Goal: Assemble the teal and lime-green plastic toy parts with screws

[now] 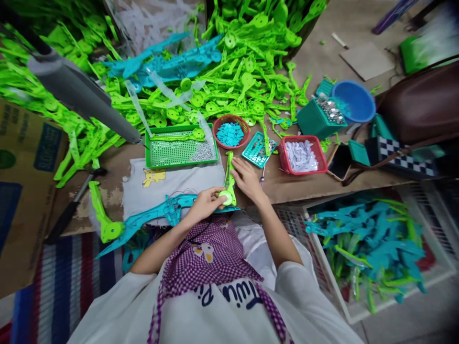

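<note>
"Head view: what am I holding?"
"My left grip (pixel 205 205) pinches a green part (pixel 228 180) by its round end, near the front edge of the bench (pixel 278 185)."
"My right grip (pixel 250 182)?"
"Against its narrow end; pinching, I can't tell."

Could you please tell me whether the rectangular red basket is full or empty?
It looks nearly full: white pieces hide the floor of the rectangular red basket, though their depth cannot be told.
</note>
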The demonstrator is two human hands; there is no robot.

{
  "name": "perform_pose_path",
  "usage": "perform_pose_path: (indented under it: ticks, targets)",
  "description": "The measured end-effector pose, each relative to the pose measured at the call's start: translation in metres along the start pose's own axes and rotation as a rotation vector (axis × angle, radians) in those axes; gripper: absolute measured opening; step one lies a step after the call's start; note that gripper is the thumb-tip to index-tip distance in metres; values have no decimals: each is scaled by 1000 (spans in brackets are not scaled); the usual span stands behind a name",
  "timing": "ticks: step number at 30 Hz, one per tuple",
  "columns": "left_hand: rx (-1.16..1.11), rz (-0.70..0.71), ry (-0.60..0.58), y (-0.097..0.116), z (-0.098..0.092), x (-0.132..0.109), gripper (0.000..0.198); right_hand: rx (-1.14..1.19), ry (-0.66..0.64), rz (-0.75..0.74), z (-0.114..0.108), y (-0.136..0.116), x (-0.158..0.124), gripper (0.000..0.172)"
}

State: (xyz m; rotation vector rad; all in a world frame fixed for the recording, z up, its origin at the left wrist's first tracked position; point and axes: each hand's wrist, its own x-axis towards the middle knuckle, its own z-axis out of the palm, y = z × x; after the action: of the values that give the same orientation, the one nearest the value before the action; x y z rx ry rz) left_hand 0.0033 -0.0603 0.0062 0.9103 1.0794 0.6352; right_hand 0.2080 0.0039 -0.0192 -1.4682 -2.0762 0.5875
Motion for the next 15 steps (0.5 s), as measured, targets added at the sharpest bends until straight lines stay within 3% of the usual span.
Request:
perform_pose_path:
  ticks: [7,15]
  targets:
    - [53,-11,-42,-3,-7,5,37,-136,73,-23,2,-4,6,36]
    - [389,132,-28,11,-16,2,33,-184,16,-30,4,-7,26,30]
